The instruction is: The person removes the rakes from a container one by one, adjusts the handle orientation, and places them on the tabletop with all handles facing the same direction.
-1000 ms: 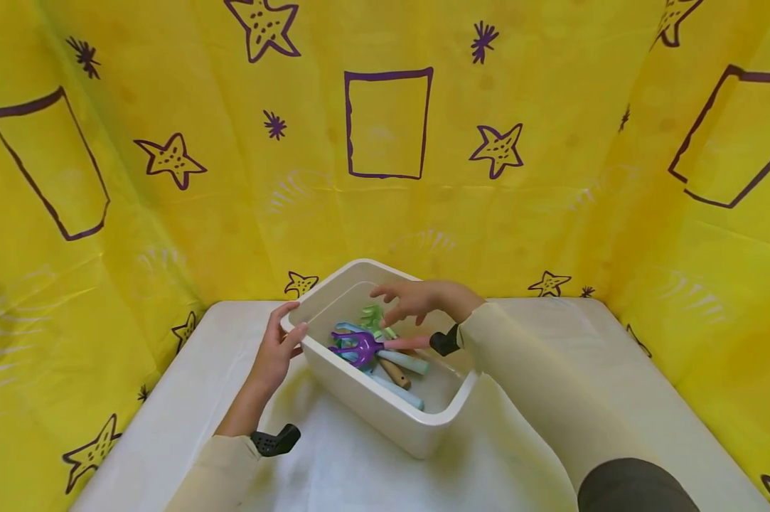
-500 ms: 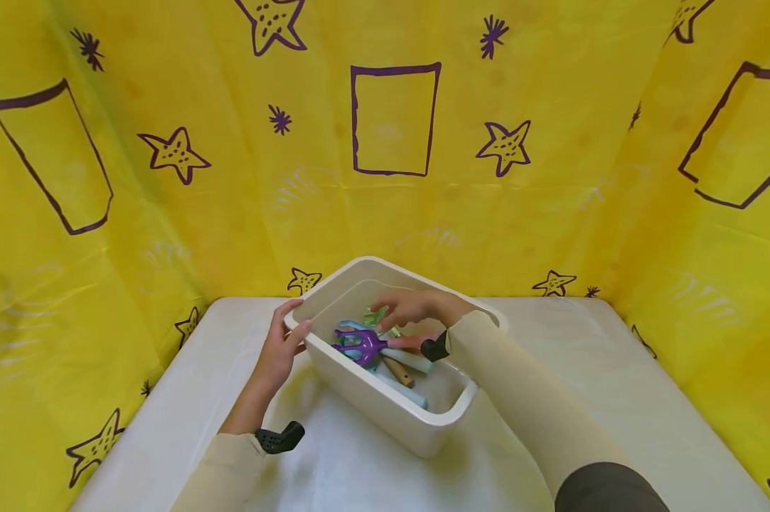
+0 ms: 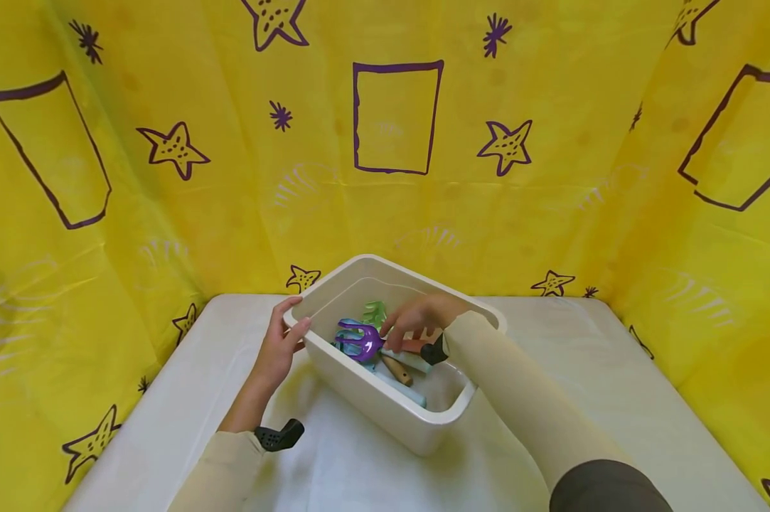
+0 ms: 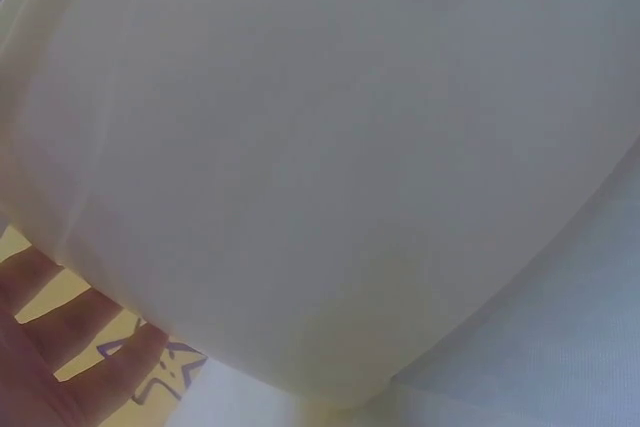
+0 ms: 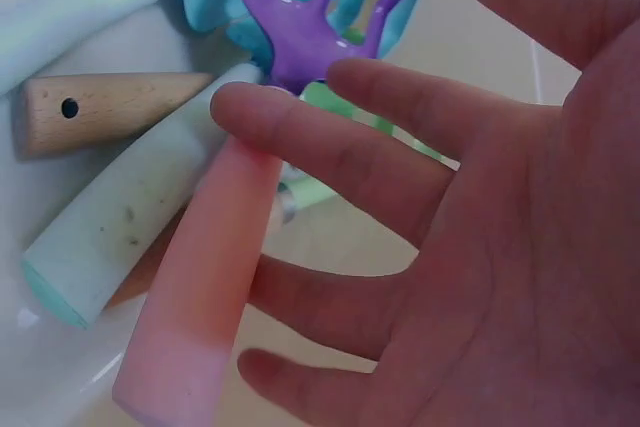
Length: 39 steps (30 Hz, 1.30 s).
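A white plastic bin (image 3: 372, 402) stands at an angle on the table with several small garden tools inside. My left hand (image 3: 277, 352) grips its left corner, thumb on the near side of the rim; in the left wrist view its fingers (image 4: 75, 327) reach past the bin's edge. Inside the bin is my right hand (image 3: 423, 316), over a purple hand rake (image 3: 367, 343) with a pink handle (image 5: 205, 277). In the right wrist view its fingers are spread, fingertips at the pink handle, thumb apart from it. A green rake (image 3: 375, 314) lies behind the purple one.
Beneath the pink handle lie a pale green handle (image 5: 120, 202), a wooden handle (image 5: 110, 112) and a light blue handle (image 5: 80, 32). The bin rests on a white-covered table (image 3: 538, 355). Yellow patterned cloth (image 3: 391, 213) hangs close behind it and along both sides.
My right hand has come down into the bin and moved from above the green rake to the purple rake's pink handle. The left hand keeps its hold on the rim.
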Each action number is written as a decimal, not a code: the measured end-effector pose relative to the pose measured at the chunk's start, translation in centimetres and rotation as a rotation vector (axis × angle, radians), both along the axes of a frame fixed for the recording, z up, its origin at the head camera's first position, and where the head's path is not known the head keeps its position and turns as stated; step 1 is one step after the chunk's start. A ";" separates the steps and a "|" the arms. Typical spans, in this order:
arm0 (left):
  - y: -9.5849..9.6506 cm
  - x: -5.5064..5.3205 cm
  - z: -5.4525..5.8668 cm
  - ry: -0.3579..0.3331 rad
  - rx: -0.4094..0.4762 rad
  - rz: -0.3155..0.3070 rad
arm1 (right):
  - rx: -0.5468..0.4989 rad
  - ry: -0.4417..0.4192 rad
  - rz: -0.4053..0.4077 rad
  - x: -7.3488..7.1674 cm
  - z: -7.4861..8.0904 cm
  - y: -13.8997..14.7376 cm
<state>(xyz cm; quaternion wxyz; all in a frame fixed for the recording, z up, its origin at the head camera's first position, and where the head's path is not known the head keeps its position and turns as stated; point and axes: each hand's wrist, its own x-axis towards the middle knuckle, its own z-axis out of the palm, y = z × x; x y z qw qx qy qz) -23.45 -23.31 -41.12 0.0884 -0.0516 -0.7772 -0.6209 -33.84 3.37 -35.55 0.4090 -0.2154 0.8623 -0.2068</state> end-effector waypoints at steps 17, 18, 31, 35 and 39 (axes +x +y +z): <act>0.0 -0.2 -0.3 0.004 -0.004 0.018 | -0.279 -0.023 0.116 -0.4 0.2 0.2; 0.0 -0.2 -0.3 0.008 -0.003 0.017 | -0.294 -0.024 0.111 -0.4 0.3 0.2; -0.1 0.0 -0.1 0.006 -0.001 0.018 | -0.333 -0.043 0.062 -0.5 0.3 0.2; -0.1 -0.2 -0.3 0.006 -0.005 0.021 | -0.272 -0.112 0.032 -0.4 0.1 0.3; -0.1 -0.3 -0.4 0.009 -0.004 0.014 | -0.227 -0.161 0.022 -0.3 0.0 0.3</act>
